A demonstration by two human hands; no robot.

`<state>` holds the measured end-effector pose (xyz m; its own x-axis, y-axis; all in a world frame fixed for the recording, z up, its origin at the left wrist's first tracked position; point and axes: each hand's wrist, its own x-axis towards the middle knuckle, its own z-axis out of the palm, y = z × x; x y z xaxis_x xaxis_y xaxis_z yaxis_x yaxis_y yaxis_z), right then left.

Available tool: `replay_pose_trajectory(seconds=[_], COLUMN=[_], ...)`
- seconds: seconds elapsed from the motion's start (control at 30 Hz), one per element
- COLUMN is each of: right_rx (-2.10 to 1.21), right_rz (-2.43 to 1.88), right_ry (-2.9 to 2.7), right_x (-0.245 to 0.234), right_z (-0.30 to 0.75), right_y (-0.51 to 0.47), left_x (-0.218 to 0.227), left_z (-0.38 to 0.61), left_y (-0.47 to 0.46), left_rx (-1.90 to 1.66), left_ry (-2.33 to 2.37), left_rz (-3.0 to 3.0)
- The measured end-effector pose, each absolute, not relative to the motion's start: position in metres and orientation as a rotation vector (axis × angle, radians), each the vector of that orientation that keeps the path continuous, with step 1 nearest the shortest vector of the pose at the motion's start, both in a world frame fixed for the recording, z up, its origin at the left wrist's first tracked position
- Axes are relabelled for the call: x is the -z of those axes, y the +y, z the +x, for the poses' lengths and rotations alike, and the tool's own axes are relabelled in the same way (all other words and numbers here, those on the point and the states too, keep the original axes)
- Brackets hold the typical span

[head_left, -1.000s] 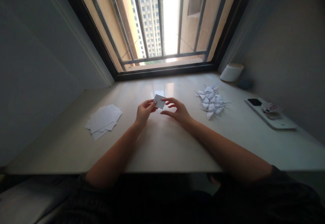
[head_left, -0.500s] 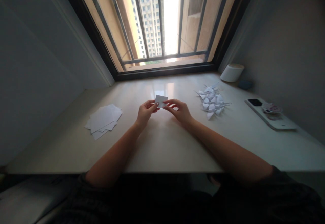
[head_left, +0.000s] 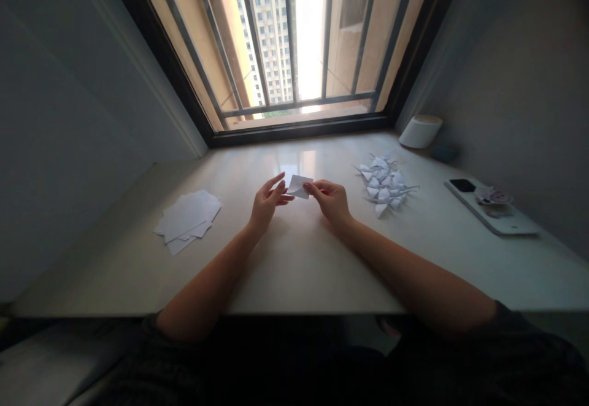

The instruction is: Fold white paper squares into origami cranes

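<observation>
A small folded white paper [head_left: 298, 186] is held above the middle of the table, pinched at its right edge between the thumb and fingers of my right hand [head_left: 332, 200]. My left hand [head_left: 265, 202] is just left of the paper with its fingers spread; whether a fingertip still touches the paper's left edge is hard to tell. To the left lies a loose stack of white paper sheets [head_left: 188, 214]. Right of my right hand is a heap of folded white paper pieces [head_left: 385, 184] with pointed ends.
A phone [head_left: 492, 210] with a round grip on its back lies at the right of the white table [head_left: 304, 271]. Behind it, by the wall, stand a white cylindrical object [head_left: 420, 131] and a dark rounded item [head_left: 444, 153]. A barred window [head_left: 294, 125] rises beyond the table.
My left fingers have opened and come off their grip on the paper. With the paper in it, my right hand has shifted slightly right.
</observation>
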<state>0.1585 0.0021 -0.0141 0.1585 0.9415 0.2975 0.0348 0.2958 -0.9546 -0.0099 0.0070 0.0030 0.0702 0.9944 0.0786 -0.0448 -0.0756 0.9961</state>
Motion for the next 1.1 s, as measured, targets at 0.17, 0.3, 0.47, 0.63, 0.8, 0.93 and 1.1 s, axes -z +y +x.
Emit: replay_pose_trajectory(seconds=[0.17,0.3,0.47,0.63,0.8,0.93,1.1], right_rx=[-0.887,-0.926,-0.991,-1.070,-1.112,-1.138,-1.135], right_rz=[-1.079,-1.068,-1.021,-0.978,-0.954,-0.973,-0.965], right_ry=[-1.157,-1.141,-1.163,-1.162,-1.115,-1.080,-1.055], right_x=[0.009,0.011,0.010,0.006,0.008,0.011,0.009], right_z=[0.157,0.156,0.155,0.154,0.153,0.154,0.153], right_y=[-0.002,-0.001,-0.002,-0.005,-0.002,0.001,0.000], left_x=[-0.007,-0.002,0.001,0.003,0.005,0.006,0.006], left_z=[-0.005,-0.004,-0.007,-0.008,-0.008,-0.007,-0.007], left_y=[0.001,0.000,0.005,0.008,0.009,0.009,0.008], left_rx=[-1.286,-1.370,-1.420,-1.445,-1.481,-1.494,-1.444], left_ry=[0.977,1.074,1.110,1.083,1.057,1.022,1.042], left_rz=[1.427,1.422,1.331,1.249,1.221,1.222,1.195])
